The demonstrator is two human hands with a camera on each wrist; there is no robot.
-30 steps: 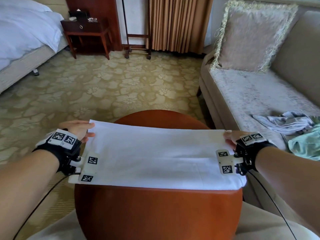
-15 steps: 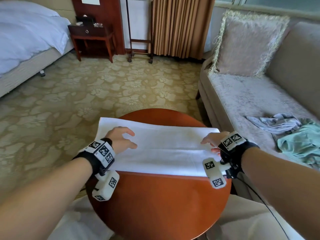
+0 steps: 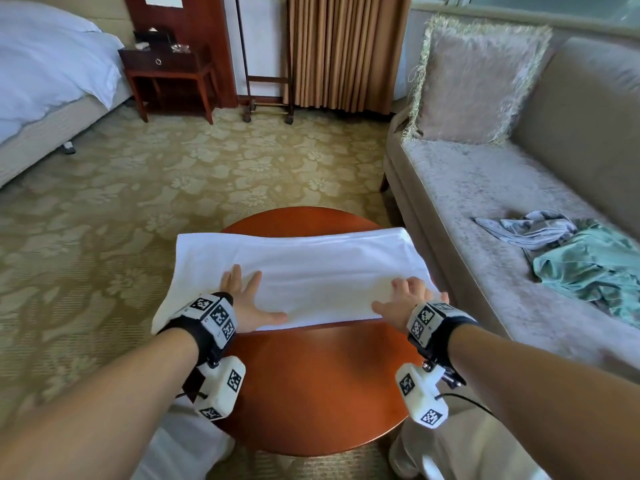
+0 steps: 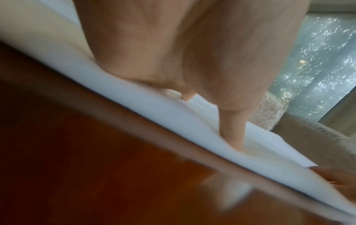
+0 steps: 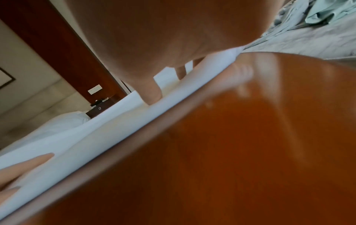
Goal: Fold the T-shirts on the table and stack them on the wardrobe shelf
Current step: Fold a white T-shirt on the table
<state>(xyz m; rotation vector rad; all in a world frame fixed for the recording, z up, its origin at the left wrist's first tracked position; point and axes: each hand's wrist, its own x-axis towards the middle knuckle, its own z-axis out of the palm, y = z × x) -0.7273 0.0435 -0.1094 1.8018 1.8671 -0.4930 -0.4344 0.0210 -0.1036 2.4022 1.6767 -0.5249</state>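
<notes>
A white T-shirt (image 3: 311,268), folded into a long band, lies across the far half of the round wooden table (image 3: 318,382). Its left end droops over the table's edge. My left hand (image 3: 247,299) lies flat on the shirt's near left part, fingers spread and straight. My right hand (image 3: 403,299) presses flat on the near right part. In the left wrist view my left hand (image 4: 229,129) touches the white T-shirt (image 4: 173,118) with straight fingers. In the right wrist view my right hand (image 5: 152,92) rests on the white T-shirt (image 5: 115,121).
A grey sofa (image 3: 485,209) stands right of the table, with a crumpled grey garment (image 3: 530,230), a teal garment (image 3: 592,268) and a fringed cushion (image 3: 474,81) on it. A bed (image 3: 45,77), a nightstand (image 3: 169,74) and curtains (image 3: 343,50) stand beyond patterned carpet (image 3: 138,188).
Both hands left the shirt's two ends and came inward onto its top, where they now lie flat. The shirt lies farther back on the table, its band narrower.
</notes>
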